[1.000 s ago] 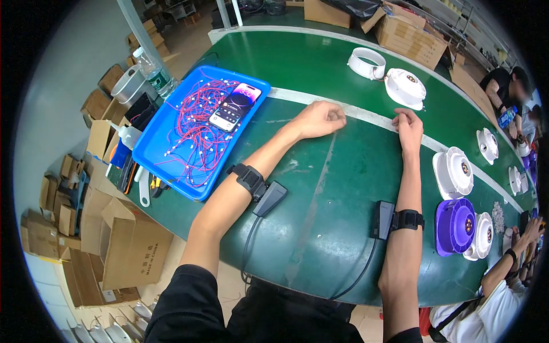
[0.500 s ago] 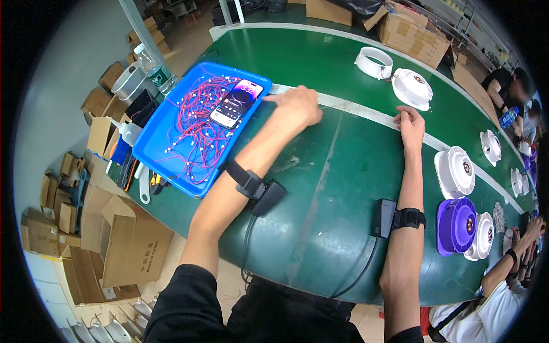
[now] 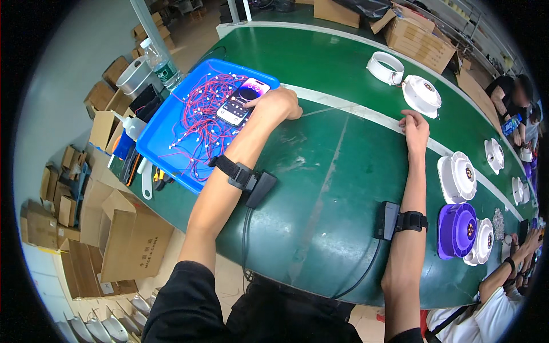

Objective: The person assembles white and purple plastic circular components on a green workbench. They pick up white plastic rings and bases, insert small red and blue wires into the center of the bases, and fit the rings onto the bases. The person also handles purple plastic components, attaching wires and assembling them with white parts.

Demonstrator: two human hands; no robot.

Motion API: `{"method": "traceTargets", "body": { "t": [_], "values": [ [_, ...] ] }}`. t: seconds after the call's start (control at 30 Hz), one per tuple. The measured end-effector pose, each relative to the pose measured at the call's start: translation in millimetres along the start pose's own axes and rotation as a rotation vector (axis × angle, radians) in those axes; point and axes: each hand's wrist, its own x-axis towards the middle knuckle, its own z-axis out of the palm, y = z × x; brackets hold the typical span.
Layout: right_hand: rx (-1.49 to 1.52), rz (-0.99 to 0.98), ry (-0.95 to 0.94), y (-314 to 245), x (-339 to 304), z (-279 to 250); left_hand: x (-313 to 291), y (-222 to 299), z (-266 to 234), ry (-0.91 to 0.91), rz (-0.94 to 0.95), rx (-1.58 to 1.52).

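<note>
My left hand (image 3: 278,105) is at the right rim of a blue tray (image 3: 159,167). Its thumb reaches over the lit screen of a smartphone (image 3: 243,102) and seems to touch it; the other fingers bend down, partly hidden, with nothing seen in them. The phone lies face up on a tangle of red and purple wires (image 3: 197,117) with small white connectors. Over the green table, my right hand (image 3: 416,129) has its fingers curled in, with no object visible in it. Nearest to it is a round white fan housing (image 3: 422,95).
A white ring (image 3: 385,68) stands at the back. To the right are another white fan unit (image 3: 458,177) and a purple one (image 3: 457,231). A water bottle (image 3: 162,66) and a squeeze bottle (image 3: 131,126) stand beside the tray. Co-workers sit at the right edge.
My left hand has moved left and toward me, bringing its thumb over the phone. The right hand stays near the white fan housing, fingers still curled. The whole view has shifted slightly.
</note>
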Motion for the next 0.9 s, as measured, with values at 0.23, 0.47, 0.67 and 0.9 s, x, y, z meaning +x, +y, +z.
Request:
{"method": "traceTargets", "body": {
  "t": [0.23, 0.47, 0.67, 0.9],
  "values": [
    [0.021, -0.004, -0.001, 1, 1, 0, 7, -3, 0, -0.055, 0.01, -0.01],
    [0.031, 0.004, -0.005, -2, -1, 0, 2, -4, -8, -0.131, 0.02, -0.037],
    [0.005, 0.006, 0.003, -5, -2, 0, -3, -8, -13, -0.151, 0.021, -0.093],
    [0.027, 0.012, -0.011, -2, 0, 0, -2, -6, -13, -0.157, 0.009, -0.056]
  ]
}}
